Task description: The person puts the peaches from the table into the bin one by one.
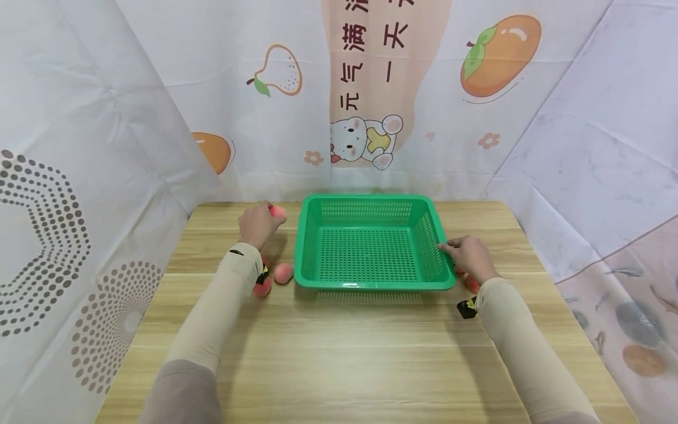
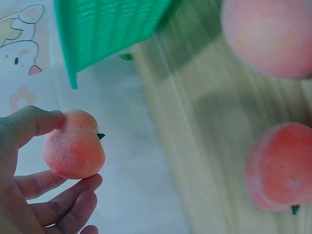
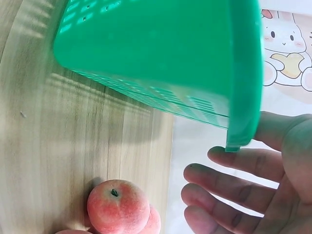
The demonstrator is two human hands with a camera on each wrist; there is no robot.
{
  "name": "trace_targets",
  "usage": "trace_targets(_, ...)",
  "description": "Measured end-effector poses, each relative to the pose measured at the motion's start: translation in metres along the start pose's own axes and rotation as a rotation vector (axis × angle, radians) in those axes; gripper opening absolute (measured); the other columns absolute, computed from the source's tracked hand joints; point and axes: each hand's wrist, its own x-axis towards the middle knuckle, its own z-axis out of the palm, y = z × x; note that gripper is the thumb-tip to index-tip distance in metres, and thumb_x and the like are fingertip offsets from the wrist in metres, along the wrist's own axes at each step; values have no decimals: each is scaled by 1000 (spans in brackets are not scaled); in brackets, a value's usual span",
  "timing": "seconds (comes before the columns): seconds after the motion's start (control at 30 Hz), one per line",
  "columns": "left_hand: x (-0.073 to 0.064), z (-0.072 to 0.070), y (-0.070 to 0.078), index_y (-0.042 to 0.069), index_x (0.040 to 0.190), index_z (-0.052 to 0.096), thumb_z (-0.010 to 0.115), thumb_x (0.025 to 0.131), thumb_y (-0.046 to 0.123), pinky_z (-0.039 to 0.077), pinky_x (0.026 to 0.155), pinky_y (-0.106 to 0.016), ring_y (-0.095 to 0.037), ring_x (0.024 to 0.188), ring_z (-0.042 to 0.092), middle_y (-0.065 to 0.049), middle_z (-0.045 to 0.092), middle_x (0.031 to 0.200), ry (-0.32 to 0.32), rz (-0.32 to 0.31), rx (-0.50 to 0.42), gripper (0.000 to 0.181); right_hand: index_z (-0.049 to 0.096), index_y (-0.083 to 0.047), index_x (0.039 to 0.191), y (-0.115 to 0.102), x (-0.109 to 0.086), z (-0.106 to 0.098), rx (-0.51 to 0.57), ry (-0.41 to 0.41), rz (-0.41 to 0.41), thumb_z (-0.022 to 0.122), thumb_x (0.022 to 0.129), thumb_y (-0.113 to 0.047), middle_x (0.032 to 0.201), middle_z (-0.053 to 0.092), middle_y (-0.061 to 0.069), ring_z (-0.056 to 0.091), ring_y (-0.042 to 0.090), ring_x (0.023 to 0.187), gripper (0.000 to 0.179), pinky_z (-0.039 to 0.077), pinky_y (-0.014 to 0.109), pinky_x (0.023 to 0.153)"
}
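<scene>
My left hand [image 1: 258, 225] pinches a small pink-red peach [image 2: 74, 144] between thumb and fingers, held up left of the green basket [image 1: 303, 235]. The left wrist view shows the peach's short dark green stem. Over at the basket's right side, my right hand [image 1: 471, 257] holds the rim [image 3: 243, 73], thumb on one side and index finger on the other. Its other fingers [image 3: 229, 187] hang spread below the rim. The slotted, rectangular basket has no fruit in it.
Peaches lie on the wooden table [image 1: 360, 353] left of the basket, one [image 1: 283, 273] near its front left corner. More peaches [image 3: 118, 206] lie right of the basket, partly hidden by my right hand. A printed curtain [image 1: 254, 135] hangs behind the table.
</scene>
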Motion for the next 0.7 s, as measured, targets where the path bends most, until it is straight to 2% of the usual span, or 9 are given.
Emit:
trace_targets(0.07,1,-1,3,5,110,66,63,82,34,47,80,-53,-36,89,64,-15,71,97,2,4,-16,40,56,6,131,-1,0,0,2,-5,7,52,99,-40,88,70,13,64,21,68,56,48,33,68)
trace_targets(0.27,3,-6,18,4,108,67,62,83,31,48,78,-48,-34,86,64,-15,71,96,18,32,-44,37,57,7,130,-2,0,-2,-1,0,14,53,99,-41,82,68,11,61,16,61,57,46,30,64)
trace_targets(0.5,7,-12,40,6,115,65,59,86,34,46,83,-46,-34,93,62,-14,70,104,-21,37,-75,41,60,6,127,-3,-1,-3,-9,23,10,54,99,-41,96,71,17,60,18,70,55,48,37,72)
trace_targets(0.7,10,-9,58,5,120,63,57,88,37,48,83,-44,-31,95,62,-13,69,109,-44,39,-92,45,60,6,127,-2,-1,-2,-1,24,10,54,99,-41,96,71,17,60,17,68,55,48,37,72)
